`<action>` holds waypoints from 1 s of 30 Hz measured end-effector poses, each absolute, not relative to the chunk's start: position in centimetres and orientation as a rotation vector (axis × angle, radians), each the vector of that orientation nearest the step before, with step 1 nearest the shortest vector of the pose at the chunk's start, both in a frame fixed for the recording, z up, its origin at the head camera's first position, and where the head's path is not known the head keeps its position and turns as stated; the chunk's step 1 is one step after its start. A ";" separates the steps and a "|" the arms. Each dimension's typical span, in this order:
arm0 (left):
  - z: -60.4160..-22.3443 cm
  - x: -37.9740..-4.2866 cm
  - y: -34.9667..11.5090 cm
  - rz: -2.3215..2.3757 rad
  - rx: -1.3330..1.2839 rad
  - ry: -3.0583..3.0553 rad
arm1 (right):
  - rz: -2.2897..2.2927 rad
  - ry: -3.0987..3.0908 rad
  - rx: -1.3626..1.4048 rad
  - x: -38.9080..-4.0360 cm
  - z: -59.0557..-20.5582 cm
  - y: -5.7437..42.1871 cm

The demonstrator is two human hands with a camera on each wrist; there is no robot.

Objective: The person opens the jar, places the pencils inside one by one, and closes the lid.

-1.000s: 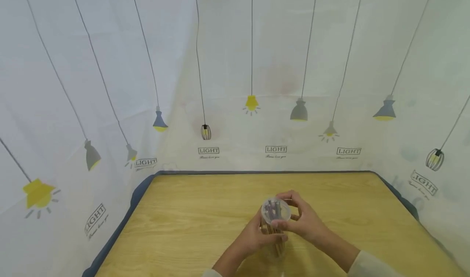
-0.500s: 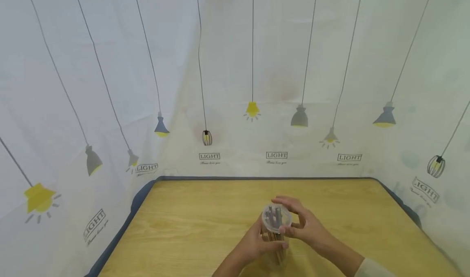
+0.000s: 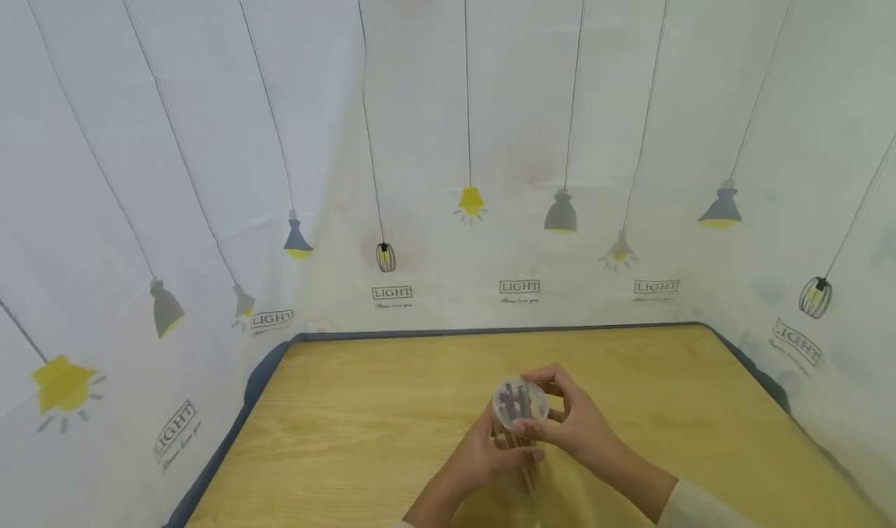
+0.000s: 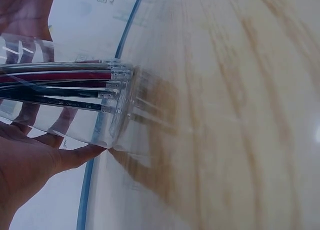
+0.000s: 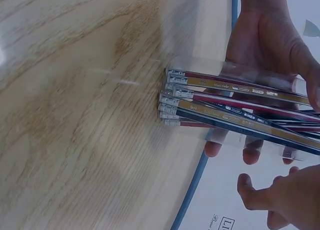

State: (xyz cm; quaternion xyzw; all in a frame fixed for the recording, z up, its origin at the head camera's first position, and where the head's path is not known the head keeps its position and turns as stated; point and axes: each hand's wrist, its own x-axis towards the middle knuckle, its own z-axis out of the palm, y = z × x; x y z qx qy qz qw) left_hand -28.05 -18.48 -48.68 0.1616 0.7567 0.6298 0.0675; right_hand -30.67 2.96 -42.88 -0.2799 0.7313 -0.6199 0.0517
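Observation:
A clear plastic canister (image 3: 519, 481) of pencils (image 5: 225, 110) stands tilted over the table in the head view, topped by a translucent round lid (image 3: 520, 405). My left hand (image 3: 478, 454) grips its side, fingers behind the wall and thumb across the front. At the top, my right hand (image 3: 570, 415) holds the lid's rim between thumb and fingers. The pencils, red, yellow and dark, have their ferrule ends at the canister's base, as both wrist views show. In the left wrist view the left hand (image 4: 35, 162) curls round the plastic from below.
The wood-grain table (image 3: 364, 411) reaches back to a dark blue edge (image 3: 420, 332). Behind and beside it hangs a white cloth (image 3: 420, 147) printed with lamps and LIGHT labels.
Over the last half second the right thumb has shifted left along the lid's rim. The left hand keeps its grip on the canister. The head view has shifted slightly.

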 end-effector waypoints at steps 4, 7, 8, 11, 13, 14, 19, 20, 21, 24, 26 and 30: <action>-48.7 -28.3 -18.7 1.924 0.504 2.250 | -1.829 2.225 -0.922 -31.0 -42.8 3.0; -48.8 -28.5 -18.6 1.931 0.554 2.213 | -1.824 2.174 -0.996 -31.4 -42.8 3.5; -48.8 -28.5 -18.6 1.930 0.564 2.208 | -1.827 2.153 -1.023 -31.5 -42.9 3.6; -48.8 -28.5 -18.5 1.939 0.573 2.191 | -1.852 2.096 -1.065 -31.7 -42.9 3.8; -48.7 -28.4 -18.5 1.949 0.562 2.181 | -1.852 2.098 -1.067 -31.7 -43.0 3.7; -48.7 -28.4 -18.5 1.957 0.554 2.173 | -1.858 2.103 -1.058 -31.7 -43.0 3.7; -48.9 -28.3 -18.4 2.012 0.553 2.105 | -1.905 2.117 -0.973 -31.4 -43.0 3.4; -49.0 -28.4 -18.4 2.016 0.555 2.097 | -1.913 2.120 -0.960 -31.3 -43.0 3.3; -49.0 -28.4 -18.4 2.021 0.559 2.090 | -1.918 2.124 -0.950 -31.3 -43.0 3.2; -49.0 -28.6 -18.4 2.018 0.559 2.094 | -1.921 2.150 -0.945 -31.3 -43.1 3.0; -49.0 -28.6 -18.4 2.010 0.564 2.104 | -1.915 2.161 -0.949 -31.3 -43.2 3.1; -49.1 -28.7 -18.5 1.982 0.578 2.139 | -1.853 2.192 -0.998 -31.4 -43.3 3.8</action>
